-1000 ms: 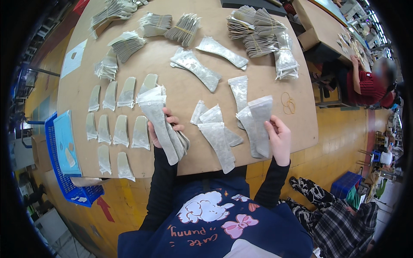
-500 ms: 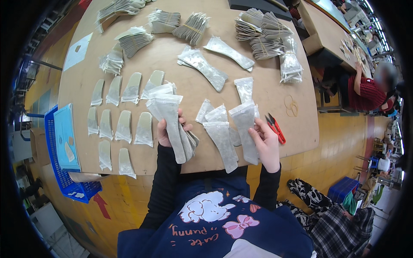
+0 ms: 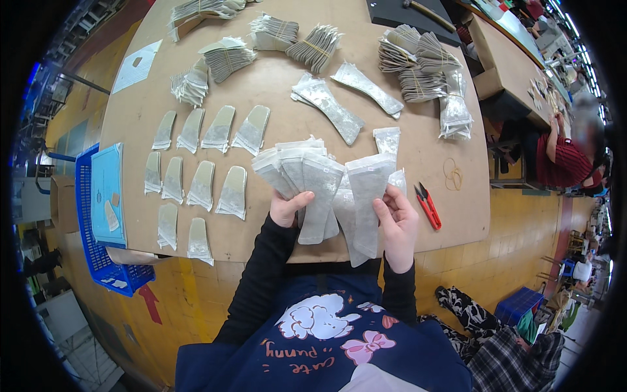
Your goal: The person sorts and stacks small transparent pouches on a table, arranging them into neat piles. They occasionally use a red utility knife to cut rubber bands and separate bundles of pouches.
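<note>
Both hands have drawn in toward the frame's centre since the earlier frame, and the red snips [image 3: 428, 206] now lie uncovered on the table just right of the right wrist. Left hand [image 3: 287, 208] is closed on a fanned stack of clear sleeves [image 3: 302, 176], thumb on top. Right hand [image 3: 394, 222] pinches a single sleeve [image 3: 367, 196] upright beside that fan, the two nearly touching.

Judgement: this sorting goes best with one sleeve separated at a time, edges squared against the fan before release, since the film looks slippery and likely to cling.

The sleeves are thin, glossy, waisted strips with flared ends. Left of centre, flat pieces [image 3: 201, 171] lie in three neat rows on the brown table [image 3: 281, 104]. A blue basket [image 3: 98, 228] hangs off the left edge. Along the upper frame sit banded bundles [image 3: 313, 44] and loose rubber bands [image 3: 452, 175].
</note>
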Action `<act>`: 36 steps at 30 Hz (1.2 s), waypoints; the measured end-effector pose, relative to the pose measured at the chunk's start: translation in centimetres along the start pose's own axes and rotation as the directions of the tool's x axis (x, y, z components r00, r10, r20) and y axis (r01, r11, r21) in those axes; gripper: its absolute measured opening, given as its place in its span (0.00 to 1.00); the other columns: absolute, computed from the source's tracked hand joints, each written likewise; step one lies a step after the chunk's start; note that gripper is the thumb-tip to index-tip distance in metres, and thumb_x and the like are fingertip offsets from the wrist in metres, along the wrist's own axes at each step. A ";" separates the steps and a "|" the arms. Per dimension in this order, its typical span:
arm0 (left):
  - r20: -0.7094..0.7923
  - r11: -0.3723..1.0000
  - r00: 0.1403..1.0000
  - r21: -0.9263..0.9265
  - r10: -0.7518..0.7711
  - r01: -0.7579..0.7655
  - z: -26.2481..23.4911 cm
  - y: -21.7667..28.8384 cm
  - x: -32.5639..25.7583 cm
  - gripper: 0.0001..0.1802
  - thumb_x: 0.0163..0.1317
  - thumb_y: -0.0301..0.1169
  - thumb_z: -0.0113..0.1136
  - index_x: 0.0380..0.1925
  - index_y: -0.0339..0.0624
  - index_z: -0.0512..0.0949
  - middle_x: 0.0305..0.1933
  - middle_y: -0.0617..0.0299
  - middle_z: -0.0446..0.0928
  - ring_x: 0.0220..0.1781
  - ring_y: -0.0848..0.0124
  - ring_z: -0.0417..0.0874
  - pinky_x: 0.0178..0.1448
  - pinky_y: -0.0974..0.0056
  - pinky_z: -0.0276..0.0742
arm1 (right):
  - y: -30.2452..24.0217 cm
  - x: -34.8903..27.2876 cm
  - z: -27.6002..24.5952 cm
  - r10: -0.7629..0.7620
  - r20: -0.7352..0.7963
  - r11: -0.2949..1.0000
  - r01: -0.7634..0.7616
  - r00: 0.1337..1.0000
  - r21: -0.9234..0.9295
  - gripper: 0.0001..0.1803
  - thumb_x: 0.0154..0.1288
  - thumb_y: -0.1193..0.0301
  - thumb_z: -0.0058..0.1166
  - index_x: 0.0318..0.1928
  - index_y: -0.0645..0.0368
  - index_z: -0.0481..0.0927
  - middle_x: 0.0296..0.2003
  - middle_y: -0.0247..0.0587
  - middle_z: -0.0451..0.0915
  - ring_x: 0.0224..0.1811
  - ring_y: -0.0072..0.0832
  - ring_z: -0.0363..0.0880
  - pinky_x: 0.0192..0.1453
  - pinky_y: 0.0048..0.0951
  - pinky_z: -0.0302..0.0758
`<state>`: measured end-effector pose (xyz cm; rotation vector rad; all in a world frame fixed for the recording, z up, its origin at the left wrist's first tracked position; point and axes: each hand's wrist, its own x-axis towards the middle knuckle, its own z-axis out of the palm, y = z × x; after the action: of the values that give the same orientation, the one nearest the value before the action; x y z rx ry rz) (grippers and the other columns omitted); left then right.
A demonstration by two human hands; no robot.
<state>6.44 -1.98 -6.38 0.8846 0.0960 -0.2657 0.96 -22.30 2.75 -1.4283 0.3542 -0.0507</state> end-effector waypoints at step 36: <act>0.121 0.986 0.987 -0.113 -0.108 0.122 1.2 1.3 0.2 0.33 0.53 0.34 0.62 0.60 0.29 0.69 0.52 0.44 0.79 0.49 0.56 0.83 0.55 0.51 0.81 | -5.3 9.6 -8.2 -0.667 -0.234 0.709 0.508 0.707 -0.489 0.23 0.72 0.82 0.41 0.66 0.61 0.70 0.50 0.39 0.77 0.48 0.24 0.76 0.54 0.27 0.74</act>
<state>6.95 -2.19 -4.73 0.7439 0.0556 -0.4140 8.80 -33.34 5.10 -1.8931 0.2108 -0.8736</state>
